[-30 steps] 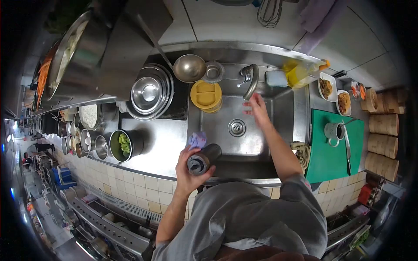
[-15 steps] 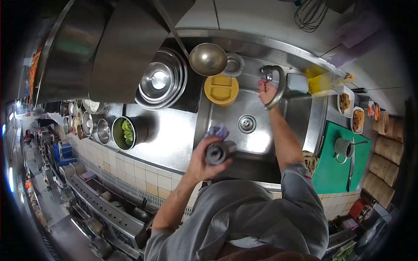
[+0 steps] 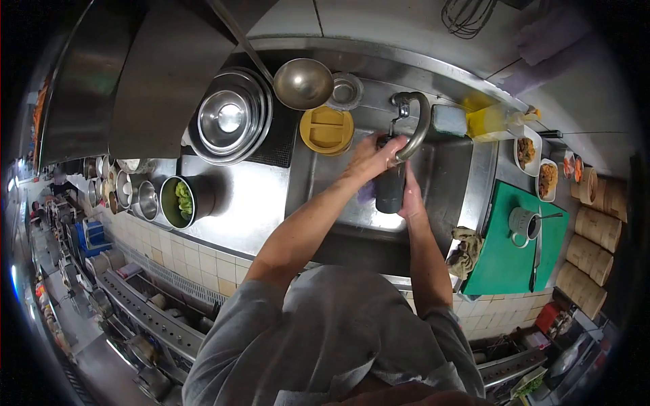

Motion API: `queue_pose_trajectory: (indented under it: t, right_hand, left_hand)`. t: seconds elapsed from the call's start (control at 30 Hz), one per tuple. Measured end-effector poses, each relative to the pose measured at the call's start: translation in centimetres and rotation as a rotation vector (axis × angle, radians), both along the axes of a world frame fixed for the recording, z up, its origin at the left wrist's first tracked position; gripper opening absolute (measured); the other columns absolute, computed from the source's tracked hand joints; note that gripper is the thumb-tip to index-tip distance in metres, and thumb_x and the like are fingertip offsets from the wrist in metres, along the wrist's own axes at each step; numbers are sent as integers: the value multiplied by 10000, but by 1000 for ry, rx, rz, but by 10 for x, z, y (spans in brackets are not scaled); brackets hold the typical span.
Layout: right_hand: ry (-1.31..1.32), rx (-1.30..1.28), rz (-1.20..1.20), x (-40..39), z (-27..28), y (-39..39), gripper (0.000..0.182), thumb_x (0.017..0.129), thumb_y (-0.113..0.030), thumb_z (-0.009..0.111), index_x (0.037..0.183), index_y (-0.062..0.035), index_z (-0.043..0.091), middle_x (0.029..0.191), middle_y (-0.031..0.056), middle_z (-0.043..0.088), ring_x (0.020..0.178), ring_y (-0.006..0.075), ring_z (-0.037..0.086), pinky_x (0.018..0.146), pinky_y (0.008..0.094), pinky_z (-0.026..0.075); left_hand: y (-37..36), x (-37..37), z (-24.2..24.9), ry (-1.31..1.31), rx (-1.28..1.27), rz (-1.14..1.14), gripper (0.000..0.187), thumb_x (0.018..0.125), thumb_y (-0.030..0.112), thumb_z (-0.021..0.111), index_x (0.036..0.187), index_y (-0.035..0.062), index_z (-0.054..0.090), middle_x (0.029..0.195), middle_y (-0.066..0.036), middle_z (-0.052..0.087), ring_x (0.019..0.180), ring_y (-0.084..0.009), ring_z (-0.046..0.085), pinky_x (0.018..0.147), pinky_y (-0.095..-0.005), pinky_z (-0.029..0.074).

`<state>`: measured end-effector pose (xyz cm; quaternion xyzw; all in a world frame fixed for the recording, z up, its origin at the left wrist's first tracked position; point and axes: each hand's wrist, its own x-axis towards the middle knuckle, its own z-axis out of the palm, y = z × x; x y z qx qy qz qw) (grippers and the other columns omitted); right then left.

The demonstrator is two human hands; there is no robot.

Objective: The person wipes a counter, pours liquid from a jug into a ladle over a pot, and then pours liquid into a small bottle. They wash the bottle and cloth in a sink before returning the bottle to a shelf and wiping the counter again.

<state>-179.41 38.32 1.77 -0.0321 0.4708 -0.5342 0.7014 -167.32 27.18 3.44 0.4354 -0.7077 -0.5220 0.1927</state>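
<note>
In the head view, a dark grey cylindrical bottle (image 3: 389,191) is held over the sink (image 3: 318,203), just under the curved faucet (image 3: 424,125). My left hand (image 3: 371,161) is closed around its upper part, close to the spout. Along the bottle's lower right side, my right hand (image 3: 413,195) grips it with the fingers partly hidden behind. A purple scrubber or cloth (image 3: 366,193) shows below my left hand, beside the bottle; what keeps it there is hidden. Whether water is running I cannot make out.
A yellow lid-like piece (image 3: 327,130) sits at the sink's back left, near a large ladle (image 3: 303,84) and nested steel bowls (image 3: 230,118). A pot with greens (image 3: 186,203) stands left. On the right are a green cutting board (image 3: 504,250), a mug (image 3: 523,225) and a crumpled rag (image 3: 465,252).
My left hand has carried the bottle forward and right to beneath the faucet. The right hand has come down from the faucet base onto the bottle.
</note>
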Motion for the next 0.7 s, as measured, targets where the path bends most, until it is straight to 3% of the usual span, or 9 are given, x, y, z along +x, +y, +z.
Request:
queue_pose_trajectory:
  t: [0.1, 0.23, 0.27, 0.37, 0.4, 0.43, 0.5, 0.57, 0.7]
  right_hand:
    - [-95, -18, -87, -1, 11, -5, 574, 998, -561, 443, 1298, -86, 560, 1129, 87, 668, 962, 201, 663, 837, 354, 545]
    - [-11, -27, -180, 4, 9, -11, 543, 1019, -505, 417, 1358, -90, 508, 1260, 94, 625, 1109, 224, 627, 962, 364, 501]
    - [33, -73, -239, 8, 8, -9, 543, 1023, -494, 415, 1370, -84, 498, 1296, 93, 600, 1160, 221, 596, 1001, 365, 470]
    - [-56, -179, -251, 6, -16, -3, 557, 1029, -473, 414, 1394, -56, 474, 1373, 87, 542, 1258, 214, 521, 1077, 366, 394]
    - [15, -126, -217, 5, -22, -4, 565, 1026, -478, 419, 1388, -49, 479, 1361, 86, 550, 1245, 214, 529, 1065, 363, 402]
    - [83, -74, -170, 9, -28, -4, 572, 1022, -483, 424, 1383, -42, 484, 1348, 86, 558, 1232, 214, 536, 1053, 360, 410]
    - [73, -53, -143, 12, -27, -8, 453, 989, -470, 498, 1253, -109, 567, 1196, 55, 625, 1086, 185, 612, 946, 338, 483]
    - [176, -141, -127, 17, -10, -12, 459, 989, -421, 528, 1298, -82, 545, 1217, 55, 615, 1076, 164, 609, 925, 326, 486]
    - [695, -218, 16, 2, 3, -11, 431, 970, -308, 516, 1329, -69, 522, 1273, 75, 550, 1182, 204, 511, 1002, 365, 398]
  left_hand:
    - [8, -28, 39, 110, 237, 340, 480, 944, 369, 621, 1248, 5, 548, 1065, -200, 665, 976, -346, 654, 858, -395, 500]
    - [25, -46, 39, 87, 35, 330, 546, 968, 386, 525, 1334, -12, 447, 1215, -266, 603, 1130, -438, 576, 983, -475, 434]
    - [39, -41, 42, -48, -182, 239, 572, 970, 337, 532, 1403, 1, 366, 1415, -258, 453, 1308, -437, 425, 1079, -525, 331]
    - [65, -31, 25, -127, -304, 249, 617, 966, 291, 537, 1453, 15, 278, 1518, -231, 325, 1399, -428, 289, 1119, -556, 249]
    - [61, -28, 21, -65, -419, 324, 608, 913, 289, 633, 1384, -20, 403, 1388, -262, 485, 1299, -417, 453, 1068, -523, 355]
    - [51, -27, 18, -81, -421, 349, 608, 913, 289, 633, 1384, -20, 403, 1388, -262, 485, 1299, -417, 453, 1068, -523, 355]
    - [21, -14, 32, 195, 273, 301, 612, 836, 277, 743, 1259, -97, 508, 1140, -237, 647, 1080, -334, 626, 936, -460, 492]
    - [8, -13, 21, 531, 761, 385, 599, 762, 258, 830, 1198, -62, 572, 1042, -162, 685, 910, -239, 675, 796, -382, 561]
    - [17, -15, 36, 810, 910, 597, 562, 761, 233, 835, 1189, -29, 581, 1038, -97, 685, 897, -195, 678, 773, -303, 564]
